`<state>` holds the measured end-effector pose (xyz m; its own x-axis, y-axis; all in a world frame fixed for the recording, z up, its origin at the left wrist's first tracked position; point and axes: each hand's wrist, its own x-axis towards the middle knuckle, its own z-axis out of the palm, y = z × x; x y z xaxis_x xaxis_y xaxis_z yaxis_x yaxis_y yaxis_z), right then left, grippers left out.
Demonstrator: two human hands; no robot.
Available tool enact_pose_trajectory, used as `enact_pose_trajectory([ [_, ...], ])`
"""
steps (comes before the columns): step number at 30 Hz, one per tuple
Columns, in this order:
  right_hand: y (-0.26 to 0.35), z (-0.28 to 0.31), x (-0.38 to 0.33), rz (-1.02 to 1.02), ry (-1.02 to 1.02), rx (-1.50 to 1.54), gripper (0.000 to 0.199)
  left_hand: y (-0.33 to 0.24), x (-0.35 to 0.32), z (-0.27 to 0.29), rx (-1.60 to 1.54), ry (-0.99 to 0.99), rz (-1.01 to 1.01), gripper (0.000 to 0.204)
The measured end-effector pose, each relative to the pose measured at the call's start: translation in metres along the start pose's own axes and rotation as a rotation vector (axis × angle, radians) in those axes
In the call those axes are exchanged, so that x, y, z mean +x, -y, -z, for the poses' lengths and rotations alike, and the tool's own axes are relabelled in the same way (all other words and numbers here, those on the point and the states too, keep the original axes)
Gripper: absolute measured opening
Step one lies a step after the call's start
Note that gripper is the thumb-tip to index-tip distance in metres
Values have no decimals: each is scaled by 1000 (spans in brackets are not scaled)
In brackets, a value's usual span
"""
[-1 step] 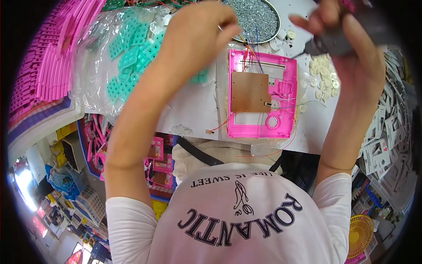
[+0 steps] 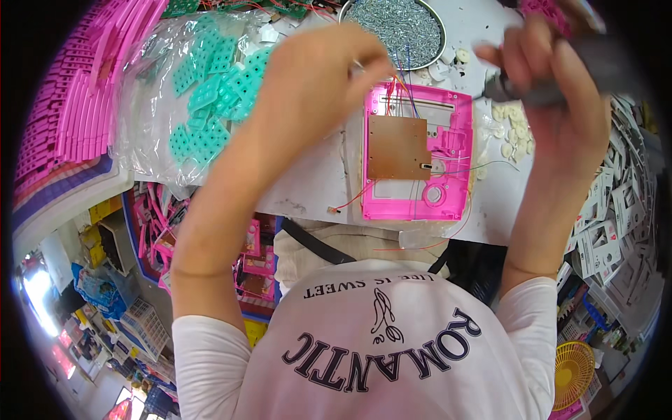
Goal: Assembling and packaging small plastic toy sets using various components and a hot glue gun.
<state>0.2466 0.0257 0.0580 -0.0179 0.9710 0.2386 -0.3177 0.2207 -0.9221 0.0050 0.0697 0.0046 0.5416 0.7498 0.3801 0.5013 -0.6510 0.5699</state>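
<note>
The left hand [image 2: 315, 84], fingers pinched on something small, hovers at the upper left corner of the pink frame [image 2: 418, 152], which lies upright on the table [image 2: 308, 182], while the right hand [image 2: 560, 84] grips a dark screwdriver [image 2: 560, 77] just right of it.

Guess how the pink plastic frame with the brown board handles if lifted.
The pink plastic frame looks thin and open, so probably light and fairly stiff. Its loose red and blue wires would likely snag or tug. The brown board may shift if unfastened.

Glossy pink plastic housing [image 2: 418, 157]; matt brown circuit board [image 2: 397, 147]; shiny metal screws [image 2: 397, 26]; crinkly clear bag [image 2: 150, 105].
</note>
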Motion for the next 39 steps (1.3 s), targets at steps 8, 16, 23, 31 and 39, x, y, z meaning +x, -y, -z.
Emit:
enact_pose_trajectory([
  [8,5,-21,-43,79,405,156,37,-50,-76,-24,-178,-9,-168,21],
  [16,14,-28,-52,40,361,261,36,-55,-82,-28,-284,-54,-149,21],
  [23,11,-30,-52,32,386,286,34,-55,-84,-35,-343,-105,-166,20],
  [31,9,-37,-53,41,350,263,33,-56,-85,-37,-342,-106,-140,22],
  [39,-25,-31,-51,178,135,-39,31,-35,-73,-21,44,-82,-94,11],
])
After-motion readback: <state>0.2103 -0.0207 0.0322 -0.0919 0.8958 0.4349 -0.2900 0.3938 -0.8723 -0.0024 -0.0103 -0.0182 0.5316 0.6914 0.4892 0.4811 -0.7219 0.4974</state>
